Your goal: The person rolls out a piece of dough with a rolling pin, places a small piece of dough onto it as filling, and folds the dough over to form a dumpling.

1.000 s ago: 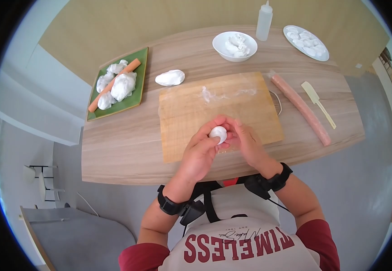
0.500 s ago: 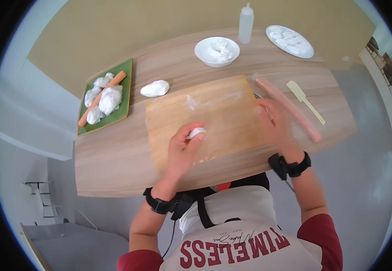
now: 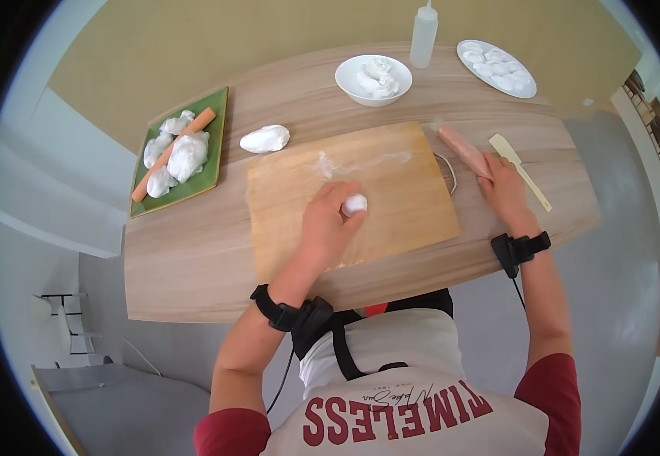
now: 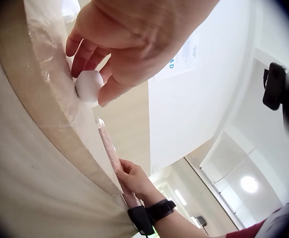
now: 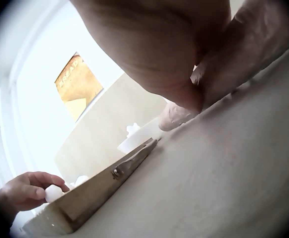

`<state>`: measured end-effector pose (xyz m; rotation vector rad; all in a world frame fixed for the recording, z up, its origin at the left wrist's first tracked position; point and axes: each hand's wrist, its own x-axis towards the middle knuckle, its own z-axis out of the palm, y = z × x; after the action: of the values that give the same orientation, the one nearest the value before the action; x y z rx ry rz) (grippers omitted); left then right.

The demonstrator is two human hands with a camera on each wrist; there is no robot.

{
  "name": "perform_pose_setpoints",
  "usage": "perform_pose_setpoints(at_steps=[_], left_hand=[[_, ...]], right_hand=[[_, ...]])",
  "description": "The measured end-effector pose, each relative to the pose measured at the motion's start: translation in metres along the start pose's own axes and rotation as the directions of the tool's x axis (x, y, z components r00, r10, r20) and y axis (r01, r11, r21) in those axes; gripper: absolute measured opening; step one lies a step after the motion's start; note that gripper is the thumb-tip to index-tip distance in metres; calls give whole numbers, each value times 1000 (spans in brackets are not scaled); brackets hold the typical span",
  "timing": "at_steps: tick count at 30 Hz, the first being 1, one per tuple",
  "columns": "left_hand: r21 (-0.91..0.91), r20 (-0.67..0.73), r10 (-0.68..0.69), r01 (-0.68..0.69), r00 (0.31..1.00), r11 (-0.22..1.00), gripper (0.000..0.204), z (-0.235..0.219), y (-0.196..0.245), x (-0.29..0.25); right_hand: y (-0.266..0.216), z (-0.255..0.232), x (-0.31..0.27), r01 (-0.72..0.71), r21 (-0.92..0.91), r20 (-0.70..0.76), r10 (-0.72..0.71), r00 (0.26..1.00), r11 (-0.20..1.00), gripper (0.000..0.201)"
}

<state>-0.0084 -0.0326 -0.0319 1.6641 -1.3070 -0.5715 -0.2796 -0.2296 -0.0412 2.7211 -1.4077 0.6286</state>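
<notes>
A small white ball (image 3: 355, 204) is pinched between the thumb and fingers of the left hand (image 3: 328, 220), low over the wooden board (image 3: 284, 228). The left wrist view shows the ball (image 4: 89, 86) between the thumb and curled fingers of the left hand (image 4: 134, 39). At the right of the board, the right hand (image 3: 508, 194) grips the long pink rolling pin-like roll (image 3: 463, 148), wrapped in clear film. In the right wrist view the right hand (image 5: 169, 49) lies over the wrapped roll (image 5: 248, 47), its thumb against the side.
A cream spatula (image 3: 521, 173) lies right of the roll. Behind the board stand a white bowl (image 3: 351, 92), a squeeze bottle (image 3: 423, 38) and an oval plate (image 3: 528, 88). A wrapped white lump (image 3: 265, 139) lies near the green tray (image 3: 216, 144), which holds white bundles and an orange stick.
The right hand has left the ball, moved right and taken hold of the pink roll. The left hand keeps the ball, now held over the board by itself.
</notes>
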Motion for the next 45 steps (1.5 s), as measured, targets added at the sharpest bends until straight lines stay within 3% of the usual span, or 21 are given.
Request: perform_pose_setpoints(at_steps=[3, 6, 8, 11, 14, 19, 24, 31, 33, 34, 35, 36, 38, 40, 41, 43, 45], left_hand=[[62, -32, 86, -84, 996, 995, 40, -3, 4, -6], [130, -13, 57, -55, 998, 990, 45, -3, 1, -6], [120, -24, 15, -12, 1000, 993, 47, -1, 6, -6], [159, -37, -26, 32, 999, 987, 50, -2, 14, -7], [195, -27, -4, 9, 1000, 981, 52, -7, 8, -11], [110, 9, 42, -43, 999, 993, 48, -13, 4, -11], [263, -107, -81, 107, 991, 959, 40, 1, 12, -7], [300, -151, -8, 54, 988, 952, 40, -15, 3, -26], [94, -182, -183, 203, 966, 975, 25, -27, 2, -33], [99, -179, -185, 204, 966, 974, 25, -31, 6, -33], [49, -317, -36, 54, 948, 997, 18, -36, 12, -31], [20, -454, 102, -104, 885, 994, 11, -40, 19, -28], [58, -440, 138, -126, 887, 990, 6, -43, 31, -19], [262, -387, 429, -349, 816, 900, 11, -40, 36, -1], [260, -386, 431, -352, 816, 899, 11, -36, 37, 6], [548, -224, 586, -397, 779, 737, 7, -29, 39, 18], [596, -153, 556, -372, 817, 711, 5, -21, 31, 25]], right_hand=[[-3, -10, 0, -44, 107, -4, 45, 999, 993, 43], [-21, -31, -4, 63, 247, -109, -37, 993, 967, 41], [-42, -47, -5, 99, 370, 18, -113, 993, 924, 41], [-67, -56, -7, 191, 433, 47, -234, 971, 881, 43], [-89, -63, -9, 170, 507, 139, -274, 951, 845, 47], [-104, -57, -7, 230, 551, 101, -338, 936, 802, 47], [-108, -51, -8, 251, 560, 81, -354, 932, 790, 44], [-113, -49, -16, 261, 568, 115, -389, 914, 781, 46], [-118, -47, -17, 264, 577, 118, -398, 910, 773, 47], [-121, -46, -18, 282, 574, 121, -420, 899, 769, 45], [-125, -44, -18, 301, 570, 125, -442, 888, 764, 43], [-127, -43, -18, 299, 572, 125, -442, 888, 764, 43], [-133, -40, -17, 381, 567, 60, -498, 865, 730, 44], [-136, -38, -16, 422, 539, 30, -517, 855, 729, 45], [-137, -37, -16, 459, 510, 1, -534, 845, 728, 45], [-138, -36, -15, 481, 487, -5, -548, 837, 729, 46], [-137, -36, -15, 504, 465, -11, -564, 826, 728, 46]])
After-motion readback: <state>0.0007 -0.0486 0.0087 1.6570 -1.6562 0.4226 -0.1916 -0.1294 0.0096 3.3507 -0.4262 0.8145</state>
